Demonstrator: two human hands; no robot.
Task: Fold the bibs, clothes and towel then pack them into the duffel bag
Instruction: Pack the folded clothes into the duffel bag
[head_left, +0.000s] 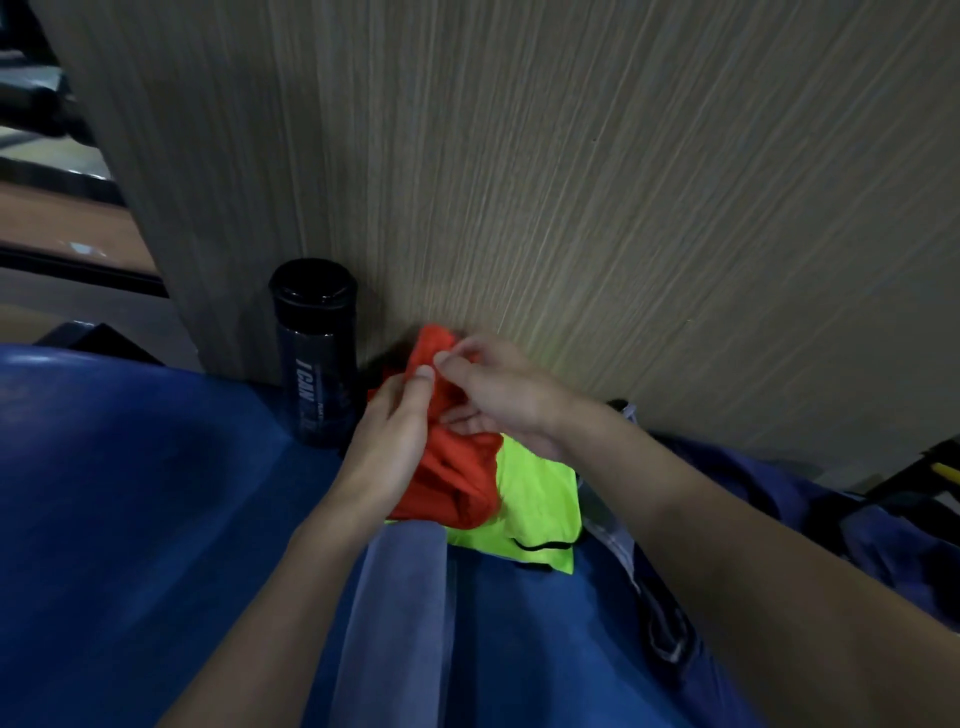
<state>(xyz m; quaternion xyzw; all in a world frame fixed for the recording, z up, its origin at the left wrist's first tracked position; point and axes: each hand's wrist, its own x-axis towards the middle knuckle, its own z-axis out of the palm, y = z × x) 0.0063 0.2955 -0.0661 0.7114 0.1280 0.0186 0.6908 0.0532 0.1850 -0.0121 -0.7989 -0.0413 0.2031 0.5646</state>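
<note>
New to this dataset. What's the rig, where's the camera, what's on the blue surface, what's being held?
No robot here: it is a person working bare-handed. The single picture comes from a wide-angle camera worn on the person's head, looking forward and down. The left hand and right hand both pinch a bunched orange bib. A yellow-green bib lies beside it, touching, on a blue surface. A grey-blue cloth lies nearer the camera. A black bottle stands upright to the left, in front of a wood-grain panel. The dark blue fabric on the right may be the duffel bag; too dim to tell.
</note>
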